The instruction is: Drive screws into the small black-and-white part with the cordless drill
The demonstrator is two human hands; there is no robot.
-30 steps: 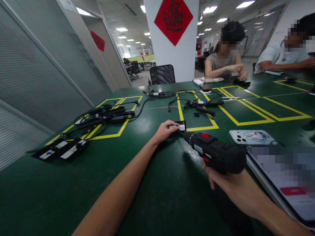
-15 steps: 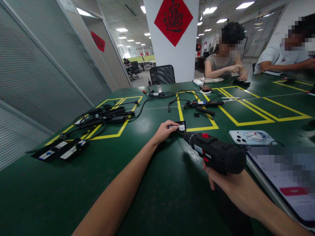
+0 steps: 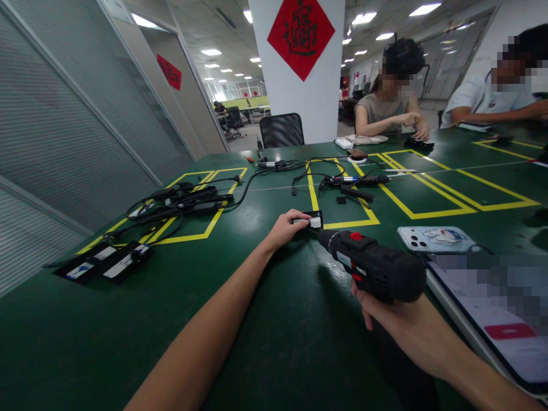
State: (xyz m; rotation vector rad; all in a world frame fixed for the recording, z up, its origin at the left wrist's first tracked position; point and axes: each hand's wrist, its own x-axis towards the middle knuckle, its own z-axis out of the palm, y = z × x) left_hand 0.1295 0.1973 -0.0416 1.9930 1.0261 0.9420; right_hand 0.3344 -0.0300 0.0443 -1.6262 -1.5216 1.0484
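Observation:
My right hand (image 3: 385, 311) is wrapped round the grip of a black cordless drill (image 3: 372, 265) with red switches. The drill points forward and left, and its bit meets or comes close to the near edge of a small flat black piece with a white label (image 3: 315, 221). On that piece my left hand (image 3: 287, 229) rests, its fingers closed over the left side and pressing it to the green table (image 3: 257, 337). Exactly where the bit's tip touches is too small to tell.
Black cables and adapters (image 3: 188, 200) lie at left, beside labelled black pieces (image 3: 124, 264). Ahead are an electric screwdriver (image 3: 359, 180) and a black strip (image 3: 357, 194). At right sit a phone (image 3: 436, 238) and a tablet (image 3: 496, 319). Two people sit across the table.

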